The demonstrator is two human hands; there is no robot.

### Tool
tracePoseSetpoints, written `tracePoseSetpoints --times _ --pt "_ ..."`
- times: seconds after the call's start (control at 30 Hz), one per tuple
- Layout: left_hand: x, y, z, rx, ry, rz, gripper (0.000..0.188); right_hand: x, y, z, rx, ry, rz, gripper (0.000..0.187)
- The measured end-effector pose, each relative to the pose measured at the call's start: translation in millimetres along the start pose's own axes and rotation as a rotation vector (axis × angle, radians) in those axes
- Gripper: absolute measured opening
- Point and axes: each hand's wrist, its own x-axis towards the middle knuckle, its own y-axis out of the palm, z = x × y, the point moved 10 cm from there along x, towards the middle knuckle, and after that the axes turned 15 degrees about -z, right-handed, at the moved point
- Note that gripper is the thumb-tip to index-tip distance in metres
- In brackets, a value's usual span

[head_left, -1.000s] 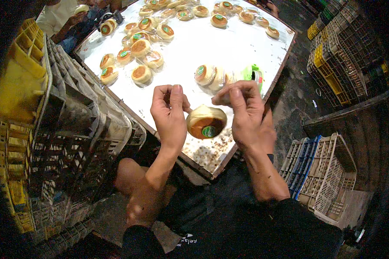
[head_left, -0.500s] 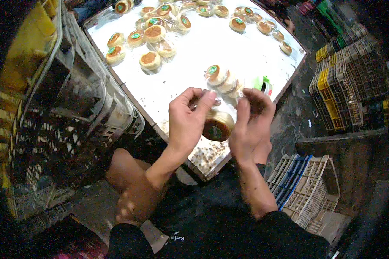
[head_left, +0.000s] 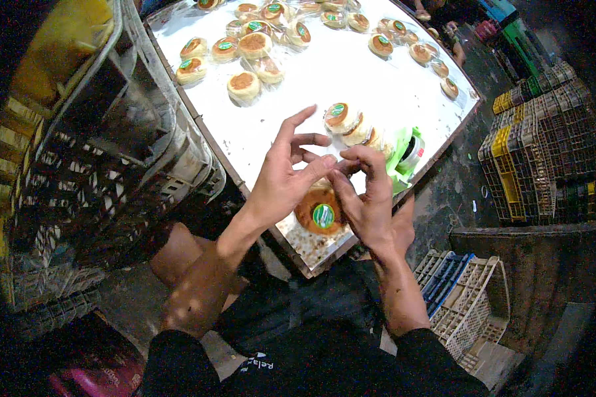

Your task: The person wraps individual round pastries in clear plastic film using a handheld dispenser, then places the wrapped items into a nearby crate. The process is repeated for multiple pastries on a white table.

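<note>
A round, browned bun (head_left: pixel 319 210) with a green round sticker lies at the near corner of the table, just under my hands; clear wrapping around it is partly hidden by my fingers. My right hand (head_left: pixel 371 198) is closed in a pinch at the far edge of the bun, on what looks like its plastic bag. My left hand (head_left: pixel 286 173) has its fingers spread, and its thumb meets the right fingertips. Beyond the hands stands a leaning row of wrapped buns (head_left: pixel 351 126). Right of it sits a bright green tape dispenser (head_left: pixel 404 159), partly behind my right hand.
Many more wrapped buns (head_left: pixel 255 45) are scattered over the far part of the white table (head_left: pixel 338 73). Large plastic crates (head_left: pixel 172 145) crowd the left side. Stacked crates (head_left: pixel 510 165) stand at the right, and pale and blue crates (head_left: pixel 457 291) lie lower right.
My left fingers have spread away from the bag. The right hand has moved left and pinches by the left thumb. The bun's sticker now faces up more clearly, and the tape dispenser is more exposed.
</note>
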Motion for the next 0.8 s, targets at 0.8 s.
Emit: tracePoseSetpoints --times 0.8 --pt "-16.4 10.9 -36.1 0.819 0.664 -0.019 0.016 -1.7 -10.4 -8.3 -0.339 -0.285 -0.087 0.013"
